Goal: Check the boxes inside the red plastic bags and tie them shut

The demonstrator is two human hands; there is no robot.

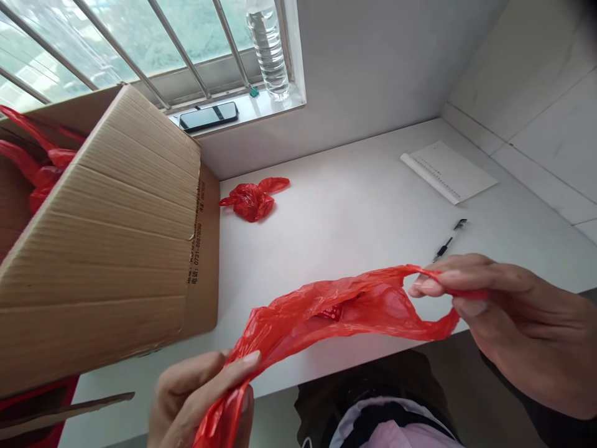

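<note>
My left grip (pixel 205 395) and right grip (pixel 527 311) each pinch one end of the translucent red plastic bag (pixel 303 308), which I see stretched between them, right of the tan corrugated cardboard box (pixel 107 249). A crumpled red plastic bundle (pixel 252 202) lies just beside that box.

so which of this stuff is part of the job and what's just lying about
Job, seemingly:
open red bag, patterned item inside
likely bunched red bag
likely cardboard box, holding red plastic

Apparently lying about:
pen
paper pad
phone
bottle

Room (pixel 368 68): is looking like home or office, unclear which
Bars (pixel 180 48): are crossing the window (pixel 200 31)
Desk (pixel 349 205): is bearing paper (pixel 450 173), pen (pixel 449 241)
</note>
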